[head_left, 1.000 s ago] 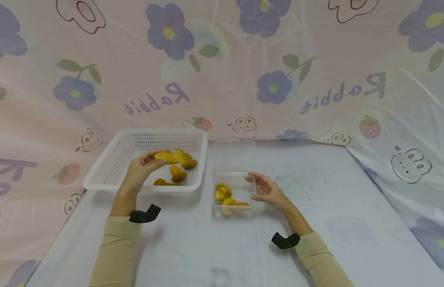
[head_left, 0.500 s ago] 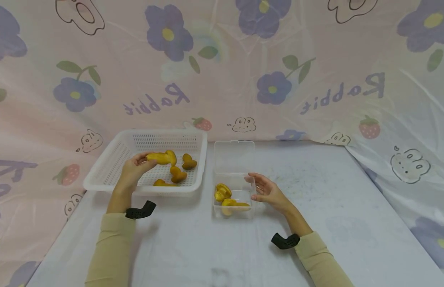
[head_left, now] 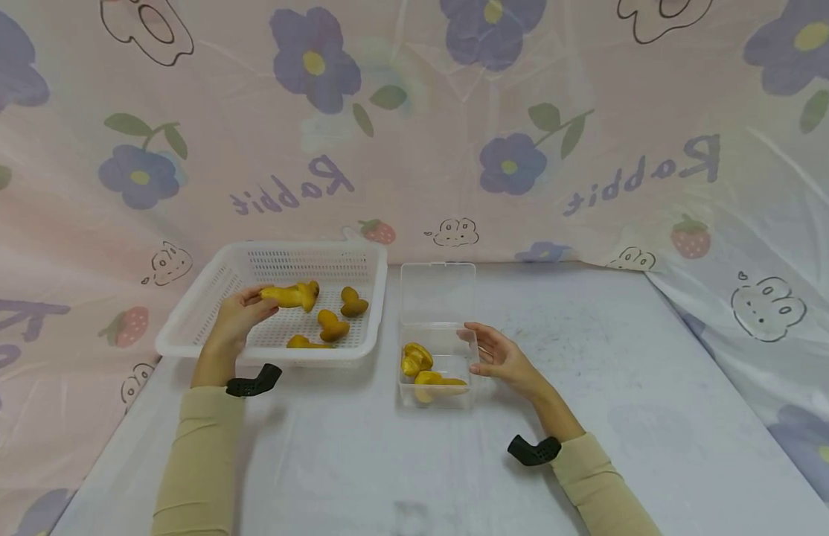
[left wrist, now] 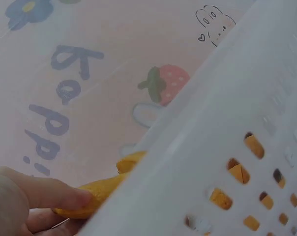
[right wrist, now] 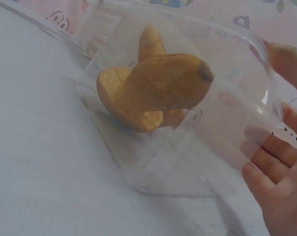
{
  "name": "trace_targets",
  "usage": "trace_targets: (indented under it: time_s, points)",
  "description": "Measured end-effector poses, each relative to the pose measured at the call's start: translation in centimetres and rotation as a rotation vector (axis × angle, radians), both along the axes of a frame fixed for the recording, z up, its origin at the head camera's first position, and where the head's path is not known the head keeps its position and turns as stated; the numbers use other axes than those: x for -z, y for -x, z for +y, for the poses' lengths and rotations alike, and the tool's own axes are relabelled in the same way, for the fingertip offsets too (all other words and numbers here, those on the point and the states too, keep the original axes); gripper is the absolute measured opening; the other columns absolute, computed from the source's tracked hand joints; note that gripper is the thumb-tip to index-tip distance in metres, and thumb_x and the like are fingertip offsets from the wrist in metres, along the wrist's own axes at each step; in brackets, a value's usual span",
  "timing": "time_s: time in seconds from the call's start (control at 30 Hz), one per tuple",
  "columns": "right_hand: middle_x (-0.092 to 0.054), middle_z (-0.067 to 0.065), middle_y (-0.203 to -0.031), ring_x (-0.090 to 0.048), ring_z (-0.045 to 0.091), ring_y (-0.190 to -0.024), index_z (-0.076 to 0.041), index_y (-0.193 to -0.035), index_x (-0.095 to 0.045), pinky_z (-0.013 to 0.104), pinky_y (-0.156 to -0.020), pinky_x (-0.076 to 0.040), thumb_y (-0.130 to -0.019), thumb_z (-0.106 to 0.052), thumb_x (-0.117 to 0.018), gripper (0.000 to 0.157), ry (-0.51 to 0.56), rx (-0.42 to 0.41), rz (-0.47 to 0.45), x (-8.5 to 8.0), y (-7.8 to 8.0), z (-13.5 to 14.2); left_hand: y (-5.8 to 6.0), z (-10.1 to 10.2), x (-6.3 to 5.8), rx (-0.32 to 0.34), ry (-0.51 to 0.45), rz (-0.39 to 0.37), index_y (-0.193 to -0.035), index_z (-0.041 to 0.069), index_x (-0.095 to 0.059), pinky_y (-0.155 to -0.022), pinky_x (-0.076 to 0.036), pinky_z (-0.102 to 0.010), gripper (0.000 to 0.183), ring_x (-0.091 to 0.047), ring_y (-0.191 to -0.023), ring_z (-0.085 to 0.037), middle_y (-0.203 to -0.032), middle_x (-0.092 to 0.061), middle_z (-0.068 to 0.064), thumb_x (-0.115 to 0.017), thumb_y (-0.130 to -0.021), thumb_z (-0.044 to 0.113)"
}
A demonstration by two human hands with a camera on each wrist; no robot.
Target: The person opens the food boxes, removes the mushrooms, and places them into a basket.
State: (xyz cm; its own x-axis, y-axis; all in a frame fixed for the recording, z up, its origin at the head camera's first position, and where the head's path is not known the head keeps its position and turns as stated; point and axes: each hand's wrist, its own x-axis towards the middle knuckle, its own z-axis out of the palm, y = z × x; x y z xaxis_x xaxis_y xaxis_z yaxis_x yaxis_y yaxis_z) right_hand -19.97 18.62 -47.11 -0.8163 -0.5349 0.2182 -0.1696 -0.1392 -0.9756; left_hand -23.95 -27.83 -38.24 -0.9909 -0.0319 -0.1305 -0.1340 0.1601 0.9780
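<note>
My left hand [head_left: 237,320] pinches a yellow mushroom [head_left: 290,296] by its stem, above the white slotted basket [head_left: 207,305]. In the left wrist view, the thumb [left wrist: 65,194] presses on the stem, and the basket's wall hides the rest. Loose mushrooms lie in the basket, including one [head_left: 333,325] near its middle. On the right, my right hand [head_left: 504,356] curls its fingers around the right side of a clear plastic box [head_left: 455,353] and holds it. Several yellow mushroom pieces [head_left: 417,359] sit in the box's left and front part, seen through its wall in the right wrist view.
The box's clear lid [head_left: 437,292] stands raised at the back. A white table surface [head_left: 347,461] runs under everything. Behind it hangs a printed cloth [head_left: 414,179] with flowers and rabbits. The basket's rim stands up between the left wrist camera and the held mushroom.
My left hand has moved left with the mushroom, uncovering another mushroom at the basket's right side. The held mushroom has turned a little. My right hand and the box stay in place.
</note>
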Motion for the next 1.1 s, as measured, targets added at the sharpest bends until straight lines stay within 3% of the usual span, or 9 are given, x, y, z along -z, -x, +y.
trace_targets:
  time_s: [0.1, 0.27, 0.47, 0.6, 0.7, 0.8, 0.97, 1.03, 1.1]
  points:
    - [-0.049, -0.003, -0.141, -0.045, -0.001, -0.132, 0.006, -0.146, -0.027, 0.008, -0.111, -0.036, -0.086, -0.007, -0.070, 0.075, -0.002, -0.002, 0.008, 0.1, 0.0, 0.0, 0.0, 0.1, 0.0, 0.004, 0.051, -0.012, -0.147, -0.009, -0.028, -0.085, -0.054, -0.008, 0.062, -0.059, -0.084, 0.013, -0.119, -0.058, -0.004, -0.057, -0.096, 0.013]
    - [-0.048, -0.001, -0.142, -0.045, 0.000, -0.132, 0.007, -0.146, -0.026, 0.009, -0.111, -0.036, -0.086, -0.009, -0.071, 0.077, -0.007, -0.003, 0.013, 0.2, 0.0, 0.0, 0.1, 0.4, 0.1, 0.027, 0.173, -0.024, -0.146, -0.008, -0.031, -0.083, -0.054, -0.007, 0.056, -0.055, -0.083, 0.015, -0.145, -0.040, -0.029, -0.051, -0.099, 0.015]
    - [-0.047, 0.003, -0.144, -0.045, -0.002, -0.132, 0.006, -0.146, -0.027, 0.009, -0.111, -0.036, -0.085, -0.010, -0.072, 0.077, -0.019, 0.009, 0.007, 0.1, 0.0, 0.0, 0.1, 0.5, 0.2, 0.039, 0.241, -0.056, -0.147, -0.006, -0.033, -0.083, -0.054, -0.007, 0.053, -0.055, -0.086, 0.010, -0.147, -0.040, -0.029, -0.047, -0.101, 0.016]
    - [-0.045, 0.006, -0.146, -0.045, -0.002, -0.132, 0.005, -0.146, -0.027, 0.010, -0.112, -0.036, -0.085, -0.008, -0.072, 0.077, -0.026, 0.017, 0.003, 0.1, 0.0, 0.1, 0.1, 0.5, 0.3, 0.032, 0.285, -0.057, -0.146, -0.005, -0.033, -0.094, -0.053, -0.014, 0.050, -0.059, -0.109, -0.012, -0.147, -0.040, -0.029, -0.043, -0.102, 0.018]
    - [-0.046, 0.004, -0.145, -0.045, 0.000, -0.133, 0.005, -0.146, -0.027, 0.012, -0.113, -0.035, -0.085, -0.010, -0.072, 0.077, -0.027, 0.015, 0.005, 0.0, 0.0, 0.0, 0.1, 0.6, 0.3, -0.014, 0.309, -0.031, -0.146, -0.003, -0.036, -0.109, -0.048, -0.028, 0.049, -0.050, -0.126, -0.025, -0.148, -0.042, -0.026, -0.040, -0.103, 0.020]
    - [-0.048, -0.001, -0.143, -0.045, 0.000, -0.133, 0.004, -0.146, -0.028, 0.012, -0.113, -0.035, -0.085, -0.011, -0.072, 0.077, -0.027, 0.014, 0.008, 0.0, 0.0, 0.0, 0.0, 0.5, 0.3, -0.077, 0.310, 0.006, -0.144, 0.000, -0.041, -0.114, -0.043, -0.037, 0.047, -0.053, -0.119, -0.018, -0.139, -0.053, -0.015, -0.040, -0.103, 0.024]
    - [-0.047, 0.000, -0.143, -0.045, -0.001, -0.132, 0.005, -0.146, -0.028, 0.011, -0.112, -0.036, -0.085, -0.010, -0.072, 0.077, -0.019, 0.011, 0.011, 0.1, 0.1, 0.1, -0.3, 0.8, 0.1, -0.158, 0.318, 0.068, -0.141, 0.004, -0.046, -0.115, -0.042, -0.041, 0.045, -0.054, -0.111, -0.006, -0.132, -0.057, -0.011, -0.040, -0.102, 0.026]
    - [-0.047, 0.000, -0.144, -0.045, -0.001, -0.132, 0.005, -0.146, -0.028, 0.010, -0.112, -0.036, -0.085, -0.010, -0.072, 0.077, -0.017, 0.009, 0.014, 0.2, 0.2, 0.1, -0.5, 1.0, 0.0, -0.179, 0.355, 0.102, -0.139, 0.003, -0.049, -0.113, -0.044, -0.036, 0.043, -0.054, -0.106, 0.001, -0.137, -0.055, -0.017, -0.041, -0.102, 0.025]
    - [-0.047, 0.001, -0.144, -0.046, -0.002, -0.132, 0.005, -0.146, -0.028, 0.009, -0.112, -0.036, -0.085, -0.010, -0.072, 0.077, -0.016, 0.007, 0.016, 0.3, 0.2, 0.1, -0.7, 1.2, 0.0, -0.189, 0.388, 0.144, -0.136, 0.003, -0.051, -0.106, -0.048, -0.024, 0.041, -0.054, -0.100, 0.008, -0.134, -0.057, -0.018, -0.042, -0.102, 0.024]
